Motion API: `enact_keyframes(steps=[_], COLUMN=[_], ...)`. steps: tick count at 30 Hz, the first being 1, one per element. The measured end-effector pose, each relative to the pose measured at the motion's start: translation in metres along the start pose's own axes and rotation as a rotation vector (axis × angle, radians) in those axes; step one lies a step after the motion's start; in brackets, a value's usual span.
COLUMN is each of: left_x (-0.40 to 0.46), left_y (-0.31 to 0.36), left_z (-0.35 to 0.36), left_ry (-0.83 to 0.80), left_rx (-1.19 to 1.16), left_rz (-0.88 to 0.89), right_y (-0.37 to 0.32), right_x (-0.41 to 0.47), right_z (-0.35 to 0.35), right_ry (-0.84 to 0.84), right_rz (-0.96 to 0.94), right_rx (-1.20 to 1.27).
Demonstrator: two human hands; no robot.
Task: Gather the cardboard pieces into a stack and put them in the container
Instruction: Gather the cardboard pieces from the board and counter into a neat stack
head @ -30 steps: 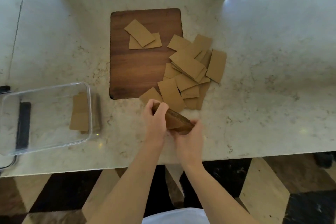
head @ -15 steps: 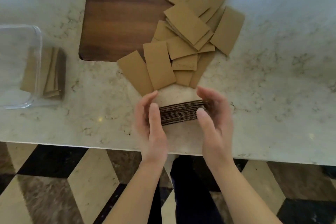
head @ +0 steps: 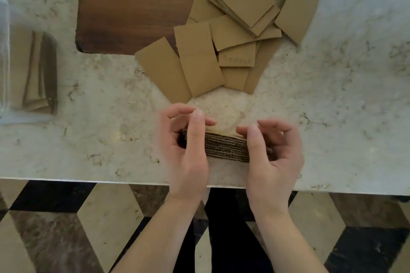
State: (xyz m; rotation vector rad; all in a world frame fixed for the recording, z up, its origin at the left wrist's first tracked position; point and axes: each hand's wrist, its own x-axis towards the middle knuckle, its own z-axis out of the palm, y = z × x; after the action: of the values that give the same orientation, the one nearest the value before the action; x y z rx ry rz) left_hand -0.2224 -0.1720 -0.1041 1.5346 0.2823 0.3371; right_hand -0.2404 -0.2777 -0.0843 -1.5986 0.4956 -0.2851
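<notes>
A stack of brown cardboard pieces (head: 224, 147) stands on edge on the marble counter near its front edge, corrugated side towards me. My left hand (head: 184, 150) grips its left end and my right hand (head: 275, 155) grips its right end, thumbs across the front. Several loose cardboard pieces (head: 228, 35) lie scattered just beyond the stack, partly over a dark wooden board (head: 133, 6). At the far left, the clear container (head: 4, 62) holds a few cardboard pieces (head: 37, 73); only its right end shows.
The counter's front edge (head: 88, 180) runs just under my wrists, with a patterned tile floor below. Bare marble (head: 355, 95) lies to the right of the loose pieces and between the container and my hands.
The view has moved closer and lower. The stack went from tilted in my hands to standing on edge on the counter, and my fingers have shifted along its ends.
</notes>
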Motion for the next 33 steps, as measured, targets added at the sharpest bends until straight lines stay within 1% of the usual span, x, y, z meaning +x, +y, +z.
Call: enact_keyframes(steps=[3,5,9,12,15,18,21,24,29,33], left_x=[-0.007,-0.011,-0.009,-0.005,-0.011,-0.018,-0.020,-0.019,-0.016,-0.001], left_y=[-0.002,-0.002,-0.001,-0.002,-0.003,-0.004,-0.007,-0.008,-0.001,0.000], left_z=[-0.004,-0.006,-0.016,-0.023,-0.016,-0.012,-0.015,-0.015,-0.008,-0.007], left_ry=[-0.079,-0.088,-0.097,-0.110,-0.119,-0.090,-0.105,-0.104,-0.064,-0.066], left_rx=[0.017,0.080,0.104,0.122,0.144,0.151,0.159,0.237,0.265,0.248], left_rz=[0.069,0.098,0.162,0.111,0.059,0.095,0.101,0.087,0.042,0.065], right_y=[0.001,-0.001,-0.002,0.000,0.000,0.004,0.010,0.013,0.008,0.008], right_x=[0.001,0.000,0.003,0.004,0.002,0.002,0.000,-0.001,-0.001,0.000], right_z=[0.005,0.009,0.010,0.010,0.013,0.014,0.009,0.007,0.007,0.014], right_ry=[0.056,0.086,0.077,0.062,0.047,0.072,0.006,-0.019,-0.015,0.009], right_rz=[0.024,0.030,0.008,0.007,-0.033,-0.058,-0.069,-0.056,-0.045,-0.058], right_rx=[0.045,0.068,0.062,0.090,0.061,0.070,0.044,0.011,0.001,-0.024])
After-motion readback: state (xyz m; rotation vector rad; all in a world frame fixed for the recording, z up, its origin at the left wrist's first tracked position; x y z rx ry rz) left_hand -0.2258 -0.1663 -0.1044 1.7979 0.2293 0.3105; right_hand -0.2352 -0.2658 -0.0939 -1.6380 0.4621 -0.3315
